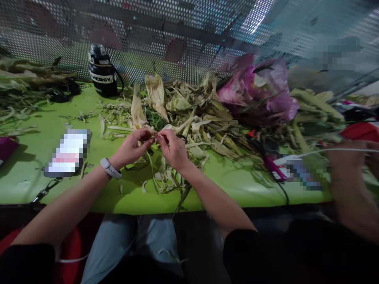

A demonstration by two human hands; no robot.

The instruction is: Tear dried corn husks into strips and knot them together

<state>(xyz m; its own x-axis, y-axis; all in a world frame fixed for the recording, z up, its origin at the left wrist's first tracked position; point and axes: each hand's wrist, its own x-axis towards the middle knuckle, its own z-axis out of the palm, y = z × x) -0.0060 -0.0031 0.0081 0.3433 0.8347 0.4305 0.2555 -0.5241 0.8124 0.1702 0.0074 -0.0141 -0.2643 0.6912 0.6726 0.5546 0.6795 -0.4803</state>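
Note:
My left hand (136, 145), with a pale band on its wrist, is closed in a pinch above the middle of the green table. Fingertip to fingertip with it, my right hand (173, 148) is pinched shut as well. Whatever lies between the fingers is too small to make out. Just behind them, pale dried corn husks (156, 94) rise from a pile of husk pieces. A dark loop (181, 138) shows behind my right hand; its kind is unclear. Husk scraps (166, 177) lie below and between the wrists.
On the green table (103, 195) are a phone (68, 152) at left and a black bottle (103, 73) behind it. A pink plastic bag (260, 90) sits back right, before a perforated metal screen (177, 35). Another person's hand (346, 157) and a white cable are at far right.

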